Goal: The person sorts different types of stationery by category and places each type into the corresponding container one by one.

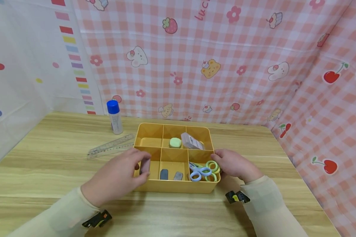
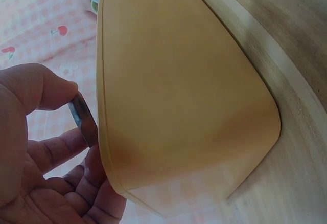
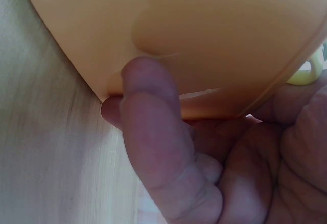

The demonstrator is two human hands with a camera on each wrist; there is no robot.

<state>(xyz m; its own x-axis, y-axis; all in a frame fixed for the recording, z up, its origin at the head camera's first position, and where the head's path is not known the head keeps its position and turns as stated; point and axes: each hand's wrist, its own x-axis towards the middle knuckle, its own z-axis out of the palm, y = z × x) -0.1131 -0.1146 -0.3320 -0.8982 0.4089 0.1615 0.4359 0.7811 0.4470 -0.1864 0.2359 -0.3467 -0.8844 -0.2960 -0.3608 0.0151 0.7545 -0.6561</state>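
A yellow organizer box (image 1: 178, 187) with several compartments stands on the table. My left hand (image 1: 115, 176) pinches a small flat grey block (image 1: 145, 165) between thumb and fingers, above the front left compartment; its exact kind is unclear. In the left wrist view the block (image 2: 83, 117) is beside the box's rim. My right hand (image 1: 235, 166) grips the box's right side, fingers against the outer wall. Two small blocks, one dark grey (image 1: 164, 174) and one lighter grey (image 1: 178, 176), lie in the front middle compartment. Blue scissors (image 1: 200, 171) and green scissors (image 1: 215, 167) fill the front right one.
In the back compartments are a light green round item (image 1: 175, 142) and a clear plastic case (image 1: 192, 142). Left of the box lie transparent rulers (image 1: 109, 146), and a glue stick (image 1: 115, 118) with a blue cap stands behind them. Patterned cloth (image 1: 178, 65) borders the table.
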